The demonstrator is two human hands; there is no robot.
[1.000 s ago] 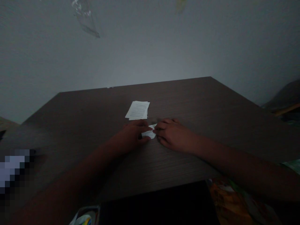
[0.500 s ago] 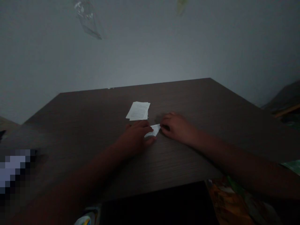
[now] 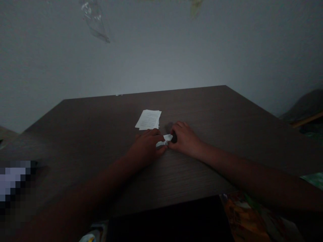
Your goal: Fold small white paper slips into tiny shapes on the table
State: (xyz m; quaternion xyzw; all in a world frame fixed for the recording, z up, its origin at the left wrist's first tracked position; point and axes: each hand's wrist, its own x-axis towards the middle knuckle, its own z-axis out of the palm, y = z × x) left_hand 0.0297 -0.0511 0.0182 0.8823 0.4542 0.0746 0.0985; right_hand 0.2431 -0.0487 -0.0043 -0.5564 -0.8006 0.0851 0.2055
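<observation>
Between my two hands a small piece of folded white paper lies low over the dark wooden table. My left hand is closed on its left part, fingers on top and the thumb at the near edge. From the right, my right hand pinches the near right edge of the paper with thumb and curled fingers. Part of the paper is hidden under the left fingers. Just beyond my left hand rests a small stack of printed paper sheets, slightly uneven at its edges.
At the left table edge lies a pixelated flat object. A pale wall rises behind the table, with a clear plastic bag on it. Below the front edge at right are colourful packages.
My right hand has moved slightly left and nearer, turning the paper's right corner inward. The pointed flap now looks shorter and bent. My left hand has stayed nearly still.
</observation>
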